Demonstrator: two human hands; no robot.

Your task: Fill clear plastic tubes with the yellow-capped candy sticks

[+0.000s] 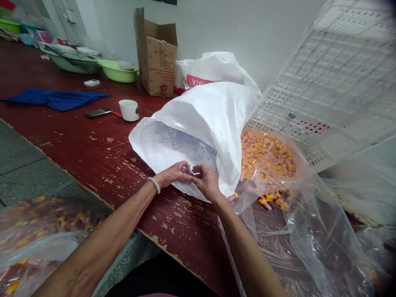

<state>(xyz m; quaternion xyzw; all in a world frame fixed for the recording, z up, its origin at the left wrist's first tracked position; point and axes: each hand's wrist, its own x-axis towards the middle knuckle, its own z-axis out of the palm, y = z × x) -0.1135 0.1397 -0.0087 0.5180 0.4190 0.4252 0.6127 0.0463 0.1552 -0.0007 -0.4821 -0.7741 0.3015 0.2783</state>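
Note:
A large white sack (210, 111) lies on its side on the dark red table, its mouth open toward me. Inside it are clear plastic tubes (179, 138). At the sack's mouth, my left hand (175, 173), below a beaded bracelet, has its fingers closed on small clear tubes. My right hand (206, 181) meets it from the right, fingers curled round clear tubes too. The fingers partly cover these pieces, so their number cannot be made out. Right of the sack, many yellow-and-pink pieces (269, 154) lie in clear plastic, a few of them loose near its edge (281, 202).
A white perforated crate (334, 78) leans at the right. Behind stand a cardboard box (161, 66) and green basins (117, 72). A white cup (129, 110), a phone (98, 112) and a blue cloth (58, 98) lie left. Bagged pieces (46, 218) sit below the table edge.

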